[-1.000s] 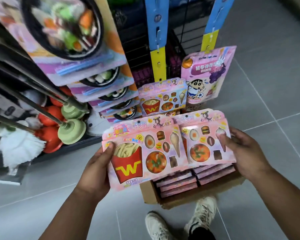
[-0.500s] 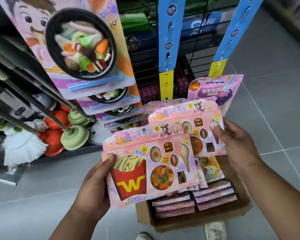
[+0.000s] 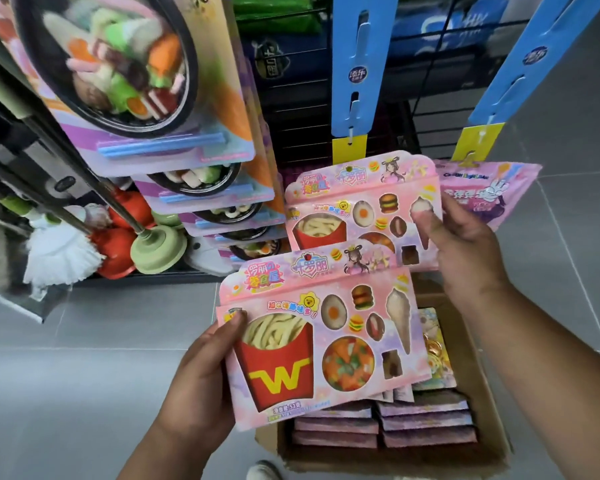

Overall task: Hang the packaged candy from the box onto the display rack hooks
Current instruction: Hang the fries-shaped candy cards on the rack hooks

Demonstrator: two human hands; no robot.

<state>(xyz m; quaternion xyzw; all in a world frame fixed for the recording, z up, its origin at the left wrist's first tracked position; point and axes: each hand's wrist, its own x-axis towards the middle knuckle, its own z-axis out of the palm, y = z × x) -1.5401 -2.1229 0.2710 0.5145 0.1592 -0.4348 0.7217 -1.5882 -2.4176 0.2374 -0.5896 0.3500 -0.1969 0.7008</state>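
Observation:
My left hand grips a pink candy pack with a red fries box print by its left edge, held flat over the cardboard box. My right hand holds a second, matching candy pack by its right edge, higher up and close under the blue and yellow hanging strip. Several more pink packs lie stacked in the box. The strip's hooks are hard to make out.
A second blue and yellow strip at the right carries a purple pouch. Hot-pot candy packs hang at the left. Mops and plungers stand at the lower left. Grey tile floor surrounds the box.
My right hand has lifted its candy pack up and away from the box toward the middle hanging strip. The left hand's pack stays low over the box. My view has tilted upward.

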